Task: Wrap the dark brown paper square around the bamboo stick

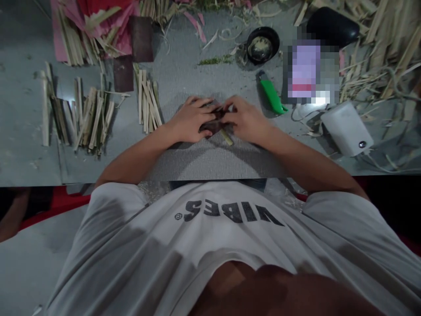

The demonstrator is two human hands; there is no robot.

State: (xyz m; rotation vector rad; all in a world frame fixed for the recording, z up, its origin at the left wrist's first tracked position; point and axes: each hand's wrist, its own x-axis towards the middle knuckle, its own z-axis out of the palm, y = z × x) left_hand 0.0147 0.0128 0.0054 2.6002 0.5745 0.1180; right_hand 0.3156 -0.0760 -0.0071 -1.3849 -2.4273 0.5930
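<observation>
Near the middle of the table, my left hand lies over a small dark brown sheet, its fingers bent across the top and its thumb at the near edge. The sheet resembles sandpaper. From the right, my right hand pinches the same sheet, thumb and fingertips close to the left fingers. A greenish bamboo strip pokes out below the sheet, between the two hands; its upper part is hidden. Left of my left hand lies a small bunch of cut strips.
A green-handled cutter and a black bowl lie beyond my right hand. A white power bank with cables stands right. More bamboo strips lie left, below brown sheets. Shavings cover the right side.
</observation>
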